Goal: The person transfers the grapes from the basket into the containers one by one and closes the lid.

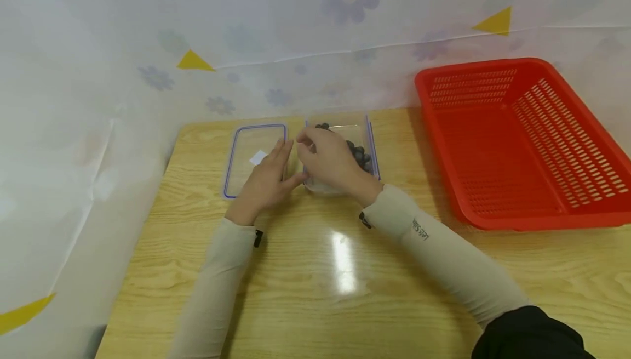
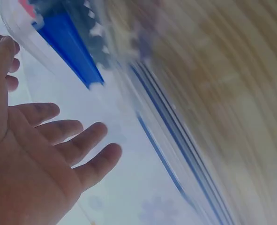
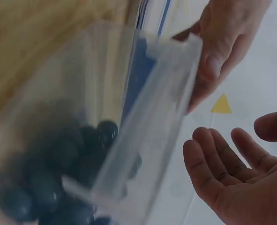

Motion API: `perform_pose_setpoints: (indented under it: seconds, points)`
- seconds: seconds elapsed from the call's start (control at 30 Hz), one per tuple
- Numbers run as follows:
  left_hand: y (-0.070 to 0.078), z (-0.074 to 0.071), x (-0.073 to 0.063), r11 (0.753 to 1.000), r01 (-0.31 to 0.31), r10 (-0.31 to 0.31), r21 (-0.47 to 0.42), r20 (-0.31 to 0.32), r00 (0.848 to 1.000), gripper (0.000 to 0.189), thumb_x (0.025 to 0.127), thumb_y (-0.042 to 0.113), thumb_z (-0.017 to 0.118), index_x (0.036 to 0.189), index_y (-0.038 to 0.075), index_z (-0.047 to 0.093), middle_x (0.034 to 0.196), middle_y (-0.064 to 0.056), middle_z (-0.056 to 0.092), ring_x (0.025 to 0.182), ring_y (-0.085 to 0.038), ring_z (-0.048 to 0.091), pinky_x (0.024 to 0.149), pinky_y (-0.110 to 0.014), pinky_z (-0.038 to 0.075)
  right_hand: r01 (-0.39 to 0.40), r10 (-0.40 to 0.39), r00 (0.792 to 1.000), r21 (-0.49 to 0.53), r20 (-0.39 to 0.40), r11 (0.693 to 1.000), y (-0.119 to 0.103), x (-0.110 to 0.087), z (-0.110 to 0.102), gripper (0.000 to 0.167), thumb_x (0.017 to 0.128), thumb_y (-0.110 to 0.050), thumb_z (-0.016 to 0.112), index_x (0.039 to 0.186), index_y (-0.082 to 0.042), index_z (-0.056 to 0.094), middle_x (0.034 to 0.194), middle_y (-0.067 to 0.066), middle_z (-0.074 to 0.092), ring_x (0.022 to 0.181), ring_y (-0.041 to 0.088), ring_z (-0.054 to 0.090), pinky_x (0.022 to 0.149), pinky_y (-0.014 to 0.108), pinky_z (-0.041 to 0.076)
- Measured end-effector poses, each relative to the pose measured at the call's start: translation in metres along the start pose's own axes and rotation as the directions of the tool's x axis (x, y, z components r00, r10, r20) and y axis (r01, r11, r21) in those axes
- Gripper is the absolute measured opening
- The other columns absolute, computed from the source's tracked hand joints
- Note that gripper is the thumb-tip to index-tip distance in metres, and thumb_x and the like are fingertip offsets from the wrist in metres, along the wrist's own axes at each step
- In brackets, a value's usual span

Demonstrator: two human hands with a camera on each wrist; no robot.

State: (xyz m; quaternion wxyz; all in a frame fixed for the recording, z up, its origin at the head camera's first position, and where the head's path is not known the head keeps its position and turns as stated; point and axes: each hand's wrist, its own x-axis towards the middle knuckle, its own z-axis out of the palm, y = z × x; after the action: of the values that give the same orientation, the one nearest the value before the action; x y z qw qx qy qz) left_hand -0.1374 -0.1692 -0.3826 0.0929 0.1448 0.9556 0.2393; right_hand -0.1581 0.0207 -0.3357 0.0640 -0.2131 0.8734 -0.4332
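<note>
I see left hand [image 1: 266, 179] spread partly over lid [image 1: 241, 164], right hand [image 1: 331, 157] loose, empty above box [image 1: 373, 150], centre frame; bumping its wall could tip out grapes [image 1: 360, 155].

The head view, as I stand by, looks forward and down from well above the clear box [image 1: 352, 132]. The left wrist view, tilted, looks from low before this box's left side; the right one, also tilted, faces it very near. All three share it.
</note>
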Motion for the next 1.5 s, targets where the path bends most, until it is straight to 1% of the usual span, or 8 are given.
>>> perform_pose_setpoints:
  seconds: [0.2,0.37,0.5,0.67,0.93,1.07,1.2,1.5]
  points:
    - [-0.032,-0.017,-0.008,0.998,0.039,-0.037,0.055,-0.035,0.999,0.086,0.103,0.053,0.052,0.164,0.01,0.009,0.167,-0.02,0.003,0.146,-0.05,0.019,0.111,-0.068,0.023,-0.017,0.004,0.996,0.144,0.09,0.989,-0.005,0.005,0.025,0.05,0.105,-0.022,0.051,0.152,-0.011,0.042,0.151,0.013,0.047,0.132,0.032,0.05,0.095,0.045,0.05]
    - [-0.063,-0.033,-0.012,0.993,0.089,-0.086,0.079,-0.039,0.996,0.086,0.104,0.052,0.049,0.163,0.009,0.005,0.166,-0.023,0.001,0.146,-0.054,0.014,0.108,-0.074,0.018,-0.072,0.035,0.987,0.236,0.158,0.969,-0.009,0.019,0.046,0.072,0.102,-0.022,0.058,0.162,-0.012,0.019,0.164,0.013,0.025,0.145,0.031,0.033,0.101,0.046,0.044]
    - [-0.082,-0.044,-0.011,0.985,0.155,-0.153,0.075,-0.034,0.988,0.085,0.105,0.049,0.049,0.163,0.005,0.004,0.166,-0.025,-0.001,0.145,-0.055,0.012,0.108,-0.075,0.015,-0.159,0.113,0.973,0.233,0.202,0.959,-0.012,0.034,0.063,0.082,0.1,-0.025,0.058,0.164,-0.011,0.008,0.167,0.017,0.011,0.151,0.031,0.016,0.116,0.049,0.027]
    - [-0.096,-0.052,-0.01,0.964,0.262,-0.264,0.048,0.043,0.964,0.092,0.104,0.056,0.044,0.161,0.004,-0.007,0.164,-0.025,-0.013,0.149,-0.05,0.0,0.109,-0.075,0.009,-0.304,0.255,0.939,0.212,0.231,0.929,-0.017,0.05,0.078,0.09,0.098,-0.028,0.058,0.164,-0.014,-0.002,0.165,0.026,-0.005,0.151,0.039,0.002,0.117,0.058,0.02]
    - [-0.105,-0.051,-0.008,0.919,0.388,-0.364,-0.069,0.229,0.903,0.109,0.096,0.074,0.036,0.154,0.006,-0.027,0.159,-0.026,-0.028,0.147,-0.048,-0.013,0.114,-0.067,0.005,-0.428,0.377,0.891,0.192,0.253,0.883,-0.018,0.062,0.091,0.094,0.098,-0.031,0.061,0.164,-0.015,-0.004,0.164,0.028,-0.009,0.151,0.042,-0.004,0.116,0.062,0.017]
    - [-0.106,-0.047,-0.007,0.929,0.367,-0.351,-0.041,0.215,0.911,0.109,0.098,0.072,0.035,0.153,0.002,-0.027,0.161,-0.033,-0.016,0.148,-0.05,-0.005,0.115,-0.066,0.01,-0.449,0.391,0.879,0.199,0.273,0.871,-0.015,0.065,0.093,0.093,0.097,-0.031,0.06,0.164,-0.015,-0.004,0.165,0.025,-0.007,0.151,0.04,-0.002,0.117,0.058,0.016]
    - [-0.104,-0.046,-0.007,0.936,0.351,-0.338,-0.043,0.182,0.923,0.107,0.099,0.07,0.035,0.153,0.001,-0.026,0.16,-0.037,-0.008,0.147,-0.053,0.005,0.115,-0.064,0.013,-0.42,0.356,0.892,0.221,0.277,0.88,-0.017,0.066,0.091,0.092,0.097,-0.029,0.059,0.163,-0.011,-0.003,0.167,0.02,0.002,0.152,0.038,0.002,0.118,0.055,0.016]
    - [-0.097,-0.05,-0.011,0.917,0.377,-0.36,-0.13,0.136,0.923,0.104,0.1,0.067,0.039,0.154,0.009,-0.029,0.158,-0.04,-0.01,0.144,-0.057,0.011,0.115,-0.065,0.015,-0.378,0.322,0.917,0.254,0.237,0.89,-0.02,0.067,0.085,0.085,0.098,-0.024,0.057,0.164,-0.01,0.006,0.168,0.01,0.014,0.148,0.028,0.028,0.115,0.043,0.03]
